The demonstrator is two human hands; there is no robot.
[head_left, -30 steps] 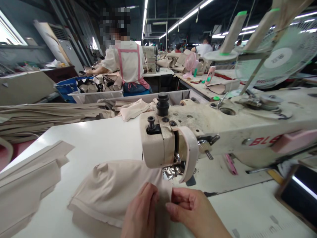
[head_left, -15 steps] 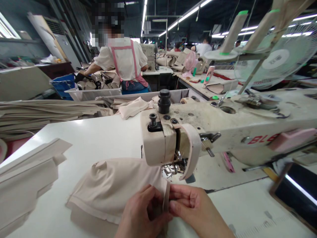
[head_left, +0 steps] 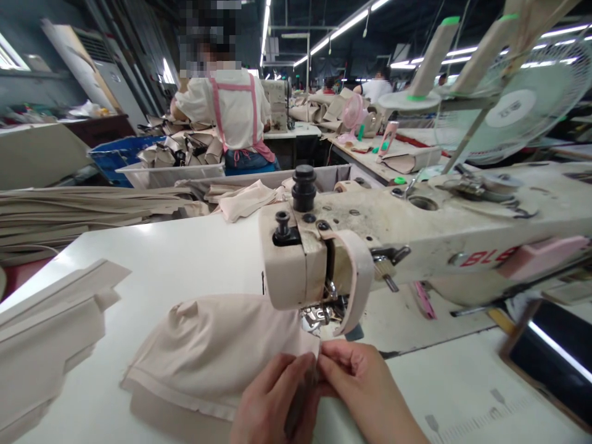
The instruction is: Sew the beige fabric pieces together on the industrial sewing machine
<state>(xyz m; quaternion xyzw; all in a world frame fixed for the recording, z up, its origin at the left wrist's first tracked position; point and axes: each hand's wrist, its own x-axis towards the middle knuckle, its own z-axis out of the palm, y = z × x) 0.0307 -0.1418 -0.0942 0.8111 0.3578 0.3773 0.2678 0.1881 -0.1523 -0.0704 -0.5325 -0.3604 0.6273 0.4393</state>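
Observation:
A beige fabric piece (head_left: 222, 351) lies on the white sewing table, its right end under the presser foot (head_left: 317, 317) of the sewing machine (head_left: 296, 259). My left hand (head_left: 277, 394) is closed on the fabric's near right edge, thumb beneath and fingers on top. Close against it, my right hand (head_left: 361, 376) pinches the same edge from the right, just in front of the presser foot. The fingertips of both hands nearly meet there, and part of the edge is hidden between them.
Flat cut beige pieces (head_left: 50, 339) lie at the left. Behind the table are stacked fabric strips (head_left: 92, 216) and a bin (head_left: 171, 176). A dark phone-like device (head_left: 555, 364) rests at the right. Another person (head_left: 235, 117) sits ahead, facing away.
My left hand has shifted slightly right and its fingers have moved up onto the fabric edge. The right hand's pinch has tightened near the same spot. The view has shifted slightly.

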